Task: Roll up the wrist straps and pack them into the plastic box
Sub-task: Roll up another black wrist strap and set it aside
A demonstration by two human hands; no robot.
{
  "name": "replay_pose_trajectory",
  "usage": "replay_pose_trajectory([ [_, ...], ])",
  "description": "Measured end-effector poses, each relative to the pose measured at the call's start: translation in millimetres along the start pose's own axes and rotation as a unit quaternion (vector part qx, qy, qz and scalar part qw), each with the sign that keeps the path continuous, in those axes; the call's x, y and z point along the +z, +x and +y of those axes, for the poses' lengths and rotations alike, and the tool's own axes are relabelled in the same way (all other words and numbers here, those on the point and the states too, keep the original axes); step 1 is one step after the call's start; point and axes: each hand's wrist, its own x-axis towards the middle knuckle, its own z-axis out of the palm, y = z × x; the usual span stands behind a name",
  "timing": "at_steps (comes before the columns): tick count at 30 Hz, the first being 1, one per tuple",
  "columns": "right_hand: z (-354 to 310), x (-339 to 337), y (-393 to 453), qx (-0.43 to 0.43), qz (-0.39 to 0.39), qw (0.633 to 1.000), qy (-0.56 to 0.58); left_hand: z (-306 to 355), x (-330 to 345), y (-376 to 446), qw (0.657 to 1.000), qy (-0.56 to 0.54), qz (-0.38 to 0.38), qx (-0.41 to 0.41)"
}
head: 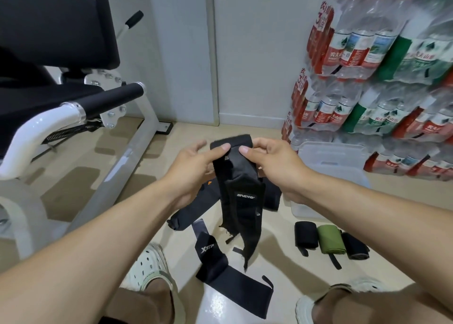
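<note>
A long black wrist strap (241,188) hangs down in front of me, its frayed end dangling above the floor. My left hand (193,169) pinches its top left corner with the thumb on the cloth. My right hand (272,164) pinches the top right corner the same way. On the floor below lie an unrolled black strap marked XTEP (220,269) and another black strap (191,210). Three rolled straps sit to the right: a black one (306,234), a green one (330,242) and another black one (355,249). The clear plastic box (335,161) stands behind my right hand.
A white and black gym bench (81,107) fills the left side. Stacked packs of water bottles (382,73) rise at the right against the wall. My feet in pale clogs (149,267) are planted at the bottom of the view on the tiled floor.
</note>
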Motion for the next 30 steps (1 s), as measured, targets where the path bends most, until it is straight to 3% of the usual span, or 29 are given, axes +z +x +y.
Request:
replay_pose_trajectory([
  [3,-1.7,-1.1,1.8,-0.008,0.005,1.000,0.018,-7.2,2.7,-1.1,0.998,0.046,-0.037,-0.006],
  [12,-2.4,-1.7,1.0,0.009,-0.001,0.998,0.059,-5.5,-0.5,3.6,0.999,0.025,-0.010,0.037],
  [18,-11.0,-4.1,6.0,0.029,0.027,0.991,0.126,-9.0,2.4,1.0,0.992,0.080,-0.101,-0.007],
  [22,-17.6,-8.4,5.2,0.044,0.020,0.986,0.159,-20.6,1.1,6.0,0.993,0.105,-0.055,0.008],
  [30,-10.2,-13.3,6.7,0.066,0.045,0.994,0.076,-11.8,1.6,8.3,0.999,0.049,0.019,0.006],
])
